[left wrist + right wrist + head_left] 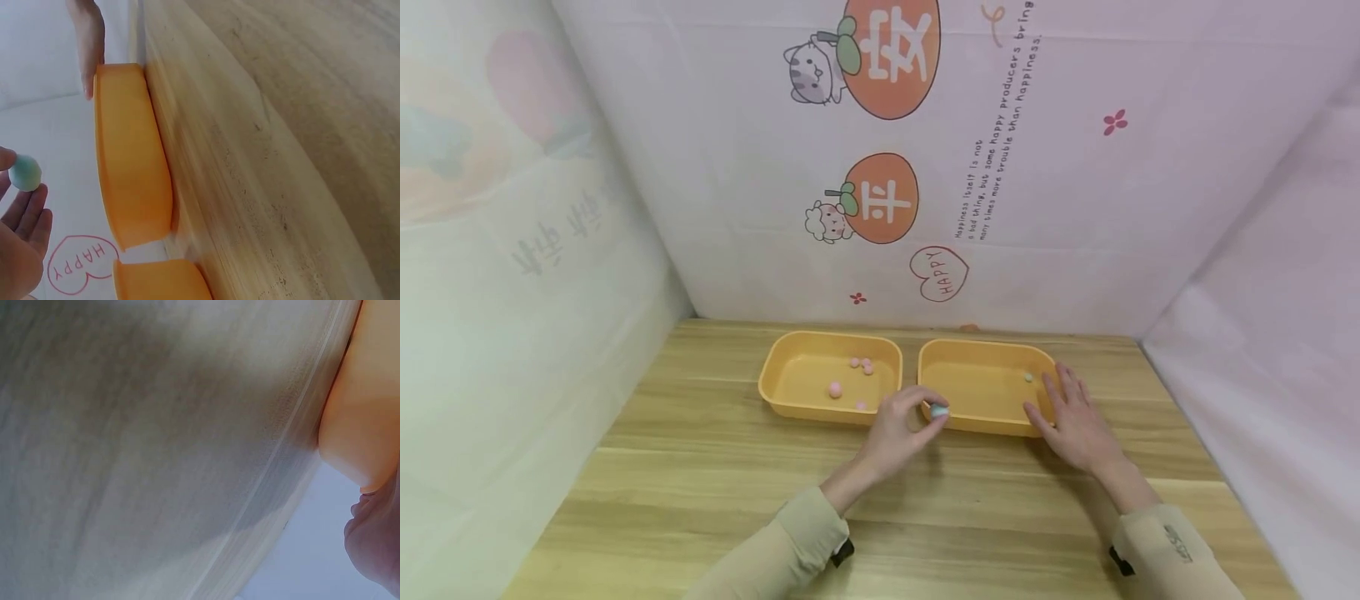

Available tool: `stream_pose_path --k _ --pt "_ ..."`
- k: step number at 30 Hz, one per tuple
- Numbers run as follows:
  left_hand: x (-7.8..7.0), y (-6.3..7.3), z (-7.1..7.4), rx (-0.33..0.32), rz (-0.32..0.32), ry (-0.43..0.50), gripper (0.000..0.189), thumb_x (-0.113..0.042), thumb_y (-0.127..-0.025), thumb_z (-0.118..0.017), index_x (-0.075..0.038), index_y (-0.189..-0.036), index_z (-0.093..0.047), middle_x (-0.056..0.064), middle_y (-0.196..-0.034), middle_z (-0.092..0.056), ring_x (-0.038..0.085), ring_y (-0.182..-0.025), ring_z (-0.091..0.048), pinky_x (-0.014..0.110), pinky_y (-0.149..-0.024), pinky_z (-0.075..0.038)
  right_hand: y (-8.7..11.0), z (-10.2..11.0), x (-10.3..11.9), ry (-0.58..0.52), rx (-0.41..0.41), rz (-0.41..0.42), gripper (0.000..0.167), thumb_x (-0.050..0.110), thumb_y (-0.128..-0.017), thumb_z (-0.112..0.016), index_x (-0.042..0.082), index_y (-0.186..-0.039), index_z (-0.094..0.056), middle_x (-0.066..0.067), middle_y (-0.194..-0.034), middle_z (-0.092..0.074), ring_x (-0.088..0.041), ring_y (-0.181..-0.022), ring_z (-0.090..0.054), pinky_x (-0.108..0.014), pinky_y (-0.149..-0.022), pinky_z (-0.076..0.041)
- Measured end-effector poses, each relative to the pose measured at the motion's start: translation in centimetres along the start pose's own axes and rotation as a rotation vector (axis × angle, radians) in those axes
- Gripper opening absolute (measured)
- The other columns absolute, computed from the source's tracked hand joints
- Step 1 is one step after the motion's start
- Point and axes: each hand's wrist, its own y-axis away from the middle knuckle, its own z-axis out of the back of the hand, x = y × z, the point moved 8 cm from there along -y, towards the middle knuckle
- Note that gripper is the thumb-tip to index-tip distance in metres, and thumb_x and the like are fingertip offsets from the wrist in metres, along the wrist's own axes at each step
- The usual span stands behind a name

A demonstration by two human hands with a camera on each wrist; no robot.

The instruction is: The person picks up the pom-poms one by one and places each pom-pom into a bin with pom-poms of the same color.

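My left hand (891, 429) pinches a small pale blue-green ball (939, 411) between thumb and fingertips, just over the near left corner of the right yellow tray (985, 422). In the left wrist view the same ball (25, 173) shows up close, round and smooth. At the other end of that tray, my right hand (1078, 429) rests with spread fingers about the right rim, thumb at the near side. Inside the right tray lies a tiny green ball (1028, 377), close to the right hand's fingers. The right wrist view catches only part of this hand (375, 537) beside the tray wall.
A second yellow tray (820, 412) stands to the left, a narrow gap away. It holds several small pink balls and a larger pink ball (835, 389). Both trays sit near the back of the wooden table (970, 517), before a printed cloth wall (1045, 275).
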Motion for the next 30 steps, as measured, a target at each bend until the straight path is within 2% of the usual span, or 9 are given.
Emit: stream_pose_path --k 6,11,14,16,19,22,26,30 --pt "1.4 -0.6 0.5 -0.049 0.045 -0.021 0.012 -0.006 -0.1 -0.08 -0.003 -0.111 -0.078 0.009 -0.107 -0.081 0.022 -0.1 -0.075 0.026 -0.091 -0.062 -0.2 -0.5 0.0 -0.006 0.006 0.002 0.09 0.055 -0.115 -0.044 -0.011 -0.17 -0.02 -0.037 -0.18 -0.003 -0.059 -0.168 -0.006 -0.07 -0.138 -0.007" --pt "2.7 -1.3 -0.4 -0.041 0.092 -0.006 0.013 -0.007 -0.101 -0.079 -0.001 -0.112 -0.078 0.012 -0.11 -0.081 0.024 -0.103 -0.076 0.041 -0.093 -0.065 -0.3 -0.3 -0.1 -0.011 0.004 0.003 0.09 0.055 -0.116 -0.044 -0.012 -0.17 -0.018 -0.036 -0.181 0.001 -0.059 -0.167 -0.004 -0.073 -0.137 -0.008" --pt "3.2 -1.7 -1.1 -0.028 0.12 0.009 0.014 -0.007 -0.101 -0.078 -0.001 -0.113 -0.078 0.013 -0.112 -0.081 0.027 -0.101 -0.075 0.047 -0.086 -0.065 -0.3 -0.3 -0.1 -0.007 0.008 0.005 0.09 0.055 -0.116 -0.043 -0.011 -0.171 -0.018 -0.036 -0.181 0.002 -0.059 -0.168 -0.004 -0.072 -0.137 -0.008" --pt "3.3 -1.9 -1.4 -0.024 0.13 0.009 0.014 -0.009 -0.101 -0.078 -0.001 -0.114 -0.078 0.012 -0.113 -0.081 0.027 -0.101 -0.075 0.042 -0.083 -0.065 -0.3 -0.4 0.0 -0.004 0.008 0.009 0.09 0.055 -0.116 -0.043 -0.012 -0.17 -0.018 -0.036 -0.181 0.001 -0.059 -0.167 -0.004 -0.072 -0.137 -0.007" --pt "3.2 -2.4 -1.9 -0.03 0.13 0.007 0.014 -0.009 -0.101 -0.078 -0.002 -0.113 -0.079 0.011 -0.112 -0.081 0.025 -0.102 -0.075 0.034 -0.086 -0.064 -0.3 -0.2 0.0 0.001 0.001 0.011 0.09 0.055 -0.116 -0.043 -0.012 -0.17 -0.019 -0.038 -0.18 -0.003 -0.06 -0.167 -0.006 -0.072 -0.137 -0.009" --pt "3.2 -2.9 -2.4 -0.03 0.131 0.011 0.013 -0.008 -0.101 -0.077 -0.002 -0.113 -0.079 0.01 -0.112 -0.081 0.022 -0.106 -0.076 0.035 -0.097 -0.064 -0.3 -0.2 0.0 0.001 -0.001 0.011 0.09 0.055 -0.115 -0.044 -0.013 -0.17 -0.019 -0.038 -0.18 -0.004 -0.06 -0.167 -0.007 -0.073 -0.136 -0.01" --pt "3.7 -3.5 -3.1 -0.016 0.15 0.023 0.013 -0.008 -0.103 -0.076 -0.002 -0.113 -0.078 0.009 -0.113 -0.081 0.02 -0.108 -0.075 0.039 -0.101 -0.063 -0.4 -0.4 -0.1 0.0 0.002 0.008 0.09 0.055 -0.116 -0.043 -0.013 -0.17 -0.019 -0.037 -0.18 -0.002 -0.061 -0.166 -0.007 -0.074 -0.135 -0.011" --pt "4.0 -3.9 -3.6 -0.007 0.169 0.011 0.012 -0.01 -0.103 -0.077 -0.004 -0.113 -0.078 0.009 -0.114 -0.08 0.021 -0.109 -0.075 0.03 -0.101 -0.061 -0.4 -0.5 -0.3 -0.007 0.004 0.007 0.09 0.055 -0.116 -0.043 -0.012 -0.17 -0.017 -0.037 -0.181 0.0 -0.06 -0.167 -0.006 -0.074 -0.136 -0.01"
